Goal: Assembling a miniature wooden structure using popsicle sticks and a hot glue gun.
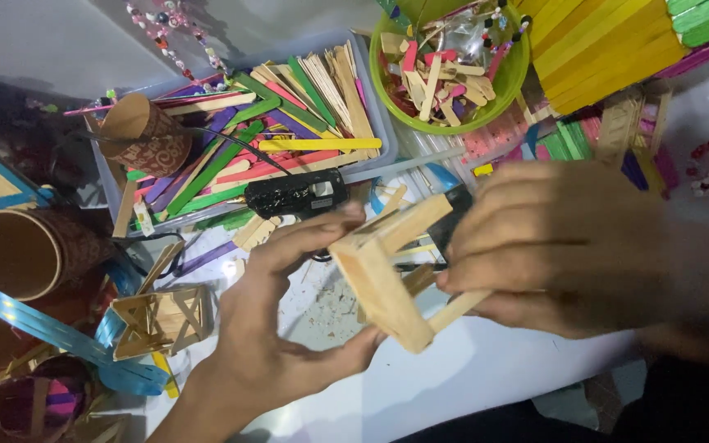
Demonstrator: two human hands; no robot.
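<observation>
I see a white table (469, 377) crowded along its far side, with the only bare room at the near edge, under and just ahead of my hands. The clear tray (375, 115) of coloured sticks takes up the far middle, its near rim just beyond my left fingers. A yellow slat block (601, 49) fills the far right corner, and the green bowl (506, 86) of stick offcuts sits beside it, touching or nearly so (I can't tell which). On the left, a brown cup (22, 254) lies on its side, with a blue ribbon (34, 324) running under it and a small stick frame (162, 320) near my left wrist. A black glue gun (297, 195) rests against the tray's near rim.

My right hand (560, 246) is clenched over the right end of the wood frame (387, 279), fingers curled on top, thumb beneath. My left hand (281, 312) is half open, cradling the frame's left face between thumb below and fingers above. The frame hangs tilted above the table's middle, off the surface.
</observation>
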